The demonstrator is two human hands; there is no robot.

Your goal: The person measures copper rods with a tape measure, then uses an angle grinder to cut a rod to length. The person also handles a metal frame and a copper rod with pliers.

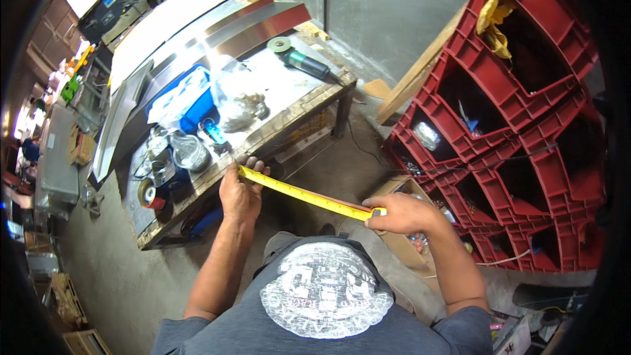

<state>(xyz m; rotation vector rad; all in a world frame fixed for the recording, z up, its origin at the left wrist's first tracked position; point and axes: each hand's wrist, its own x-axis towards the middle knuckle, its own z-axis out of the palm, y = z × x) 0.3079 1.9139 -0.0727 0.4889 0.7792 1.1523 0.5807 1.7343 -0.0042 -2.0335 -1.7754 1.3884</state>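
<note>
Head view: I have the left hand (240,194) and right hand (402,213) pinching opposite ends of the yellow measuring tape (302,195), beside the bench (289,92); I judge it light, springy; grip both ends flat.

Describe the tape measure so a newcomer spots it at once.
Look between the workbench and the red crates. The yellow tape measure stretches from left hand to right hand. Unlike the crumpled yellow scrap at an upper crate, it is a long, narrow strip.
</note>
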